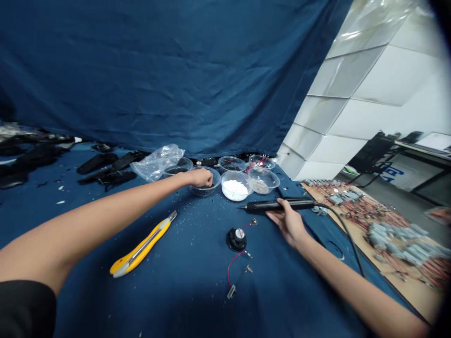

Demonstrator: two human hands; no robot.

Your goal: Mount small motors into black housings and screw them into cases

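Observation:
My left hand (201, 178) reaches into a clear plastic bowl (205, 191), fingers curled down; what they pinch, if anything, is hidden. In my right hand (291, 220) is a black electric screwdriver (264, 205), held level with its thin bit pointing left and its cable trailing right. Below the bit, on the blue cloth, lies a small round black part with a white top (237, 238). Red wires (229, 270) run from it to small metal pieces, one being a little connector (231, 292). A yellow utility knife (143, 248) lies to the left.
Beside my left hand stand a bowl of white pieces (235, 188) and a bowl of small grey parts (260, 186), with more bowls behind. A clear plastic bag (158, 162) and black casings (97, 163) lie left. Wired grey parts (398, 241) cover a board at right.

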